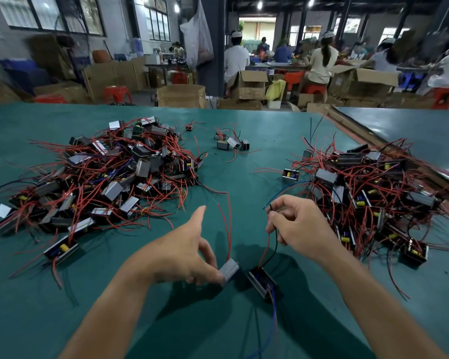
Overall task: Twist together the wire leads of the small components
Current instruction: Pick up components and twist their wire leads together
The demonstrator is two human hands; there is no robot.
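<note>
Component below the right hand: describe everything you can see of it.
The component is a small black box with a grey metal-looking side, tilted, over the green mat. Red and black leads rise from it into the right hand, whose fingers pinch them; a blue wire trails toward the camera. Whether it touches the mat is unclear.

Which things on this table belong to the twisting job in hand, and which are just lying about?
In the job: left hand holding the grey component; its red leads; right hand pinching the red and black leads of the black component.
Lying about: left pile; right pile; four loose components at the far middle; cardboard boxes and stools beyond the table.
</note>
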